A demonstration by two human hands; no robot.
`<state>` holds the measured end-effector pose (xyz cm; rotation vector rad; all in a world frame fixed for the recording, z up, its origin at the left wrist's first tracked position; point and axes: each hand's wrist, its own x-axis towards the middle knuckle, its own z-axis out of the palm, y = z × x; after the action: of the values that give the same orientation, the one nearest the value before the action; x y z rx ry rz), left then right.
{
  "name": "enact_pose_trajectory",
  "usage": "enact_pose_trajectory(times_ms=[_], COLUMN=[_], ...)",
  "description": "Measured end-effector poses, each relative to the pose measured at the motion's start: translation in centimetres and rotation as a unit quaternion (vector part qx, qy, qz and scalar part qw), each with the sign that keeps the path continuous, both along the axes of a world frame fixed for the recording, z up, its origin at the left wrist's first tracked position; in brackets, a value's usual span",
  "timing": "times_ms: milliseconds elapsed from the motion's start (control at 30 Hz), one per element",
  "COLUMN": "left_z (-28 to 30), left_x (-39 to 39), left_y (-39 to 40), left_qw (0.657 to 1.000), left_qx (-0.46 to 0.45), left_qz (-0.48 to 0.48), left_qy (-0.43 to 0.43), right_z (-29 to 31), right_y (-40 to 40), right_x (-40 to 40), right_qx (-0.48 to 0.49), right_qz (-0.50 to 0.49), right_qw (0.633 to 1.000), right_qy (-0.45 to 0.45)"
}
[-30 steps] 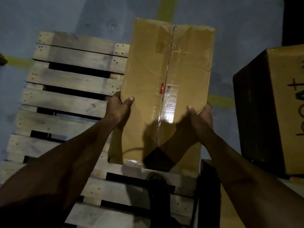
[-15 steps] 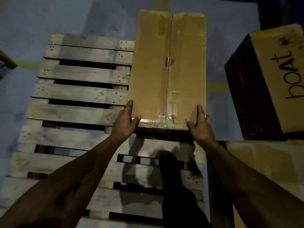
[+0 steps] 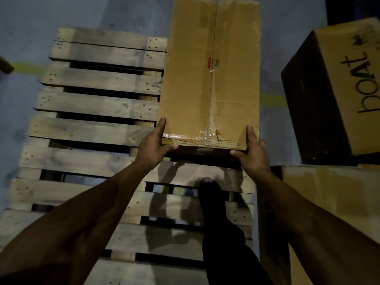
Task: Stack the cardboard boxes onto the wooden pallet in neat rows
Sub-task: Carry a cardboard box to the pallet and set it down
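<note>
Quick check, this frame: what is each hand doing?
Left hand: grips the near left corner of the taped cardboard box, thumb curled under the edge.
Right hand: grips the near right corner of the same box.

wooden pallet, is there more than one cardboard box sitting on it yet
No, only the long brown cardboard box lies on the slatted wooden pallet; the printed brown cardboard box stands off its right side.
</note>
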<state>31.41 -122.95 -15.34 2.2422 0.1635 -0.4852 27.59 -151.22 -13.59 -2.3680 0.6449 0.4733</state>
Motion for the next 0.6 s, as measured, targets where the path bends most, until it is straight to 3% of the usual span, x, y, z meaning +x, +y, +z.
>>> enact_pose_trajectory(times_ms=[600], left_z=[0.6], left_x=[-3.2], left_y=[0.5], left_qw=[1.000], left_qx=[0.016], left_qz=[0.004], left_qy=[0.011], right_z=[0.3], right_y=[0.4], right_x=[-2.9], right_qx=[0.014], right_qz=[0.011], right_qw=[1.000], right_qy=[0.011])
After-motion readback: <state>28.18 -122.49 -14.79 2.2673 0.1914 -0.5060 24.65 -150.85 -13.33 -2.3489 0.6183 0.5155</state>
